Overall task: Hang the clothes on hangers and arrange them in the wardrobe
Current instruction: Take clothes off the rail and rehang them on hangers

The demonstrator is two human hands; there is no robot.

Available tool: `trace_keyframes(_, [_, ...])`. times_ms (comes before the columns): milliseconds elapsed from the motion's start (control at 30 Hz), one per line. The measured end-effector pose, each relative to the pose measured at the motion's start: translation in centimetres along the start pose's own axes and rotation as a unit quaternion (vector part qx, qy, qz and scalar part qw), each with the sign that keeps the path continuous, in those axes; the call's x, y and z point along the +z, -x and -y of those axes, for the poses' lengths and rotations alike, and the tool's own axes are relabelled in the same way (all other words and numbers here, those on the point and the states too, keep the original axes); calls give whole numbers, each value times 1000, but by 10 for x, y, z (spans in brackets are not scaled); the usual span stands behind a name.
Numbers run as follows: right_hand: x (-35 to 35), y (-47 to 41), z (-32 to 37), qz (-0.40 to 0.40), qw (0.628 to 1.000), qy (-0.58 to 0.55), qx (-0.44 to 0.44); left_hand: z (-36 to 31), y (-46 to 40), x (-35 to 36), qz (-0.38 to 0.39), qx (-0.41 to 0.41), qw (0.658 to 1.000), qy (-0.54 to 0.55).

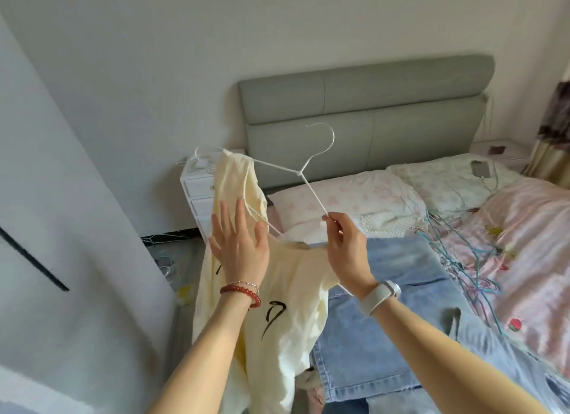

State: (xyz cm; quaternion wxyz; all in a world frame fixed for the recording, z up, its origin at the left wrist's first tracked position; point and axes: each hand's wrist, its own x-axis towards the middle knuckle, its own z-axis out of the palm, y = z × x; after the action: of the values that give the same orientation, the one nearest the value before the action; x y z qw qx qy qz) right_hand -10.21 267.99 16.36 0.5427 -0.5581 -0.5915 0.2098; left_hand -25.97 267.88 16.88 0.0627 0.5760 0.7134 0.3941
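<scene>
While the right hand (345,244) pinches the white hanger (303,179) and the flat left hand (239,244) smooths the half-hung yellow shirt (277,305), jeans (385,321) remain unhung on the bed (530,228).

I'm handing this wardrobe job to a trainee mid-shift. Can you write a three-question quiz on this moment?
1. True or false: the white hanger is level, with both shoulders of the cream shirt already on it.
2. Which hand pinches the hanger's arm? A) left hand B) right hand C) neither
3. Fill in: on the bed, behind the shirt, lie blue ____.

Key
1. False: the hanger is tilted, and only its far arm is inside the shirt.
2. B. The right hand pinches the bare near arm; the left hand is flat with fingers spread against the fabric.
3. jeans
</scene>
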Motion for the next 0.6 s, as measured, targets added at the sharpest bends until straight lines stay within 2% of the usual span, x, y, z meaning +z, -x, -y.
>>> trace_keyframes(200, [-51,-88,-50,-156,985,-10,67,-55,-40,69,94,66,993,27])
trace_keyframes(333, [-96,-139,-119,-209,971,9,113,-89,-58,146,148,112,983,15])
trace_keyframes(467, [-125,-181,-214,-219,959,52,172,-101,-61,247,249,117,960,-48])
trace_keyframes(600, [-136,-200,-313,-133,953,161,221,-85,-42,340,366,86,918,-126])
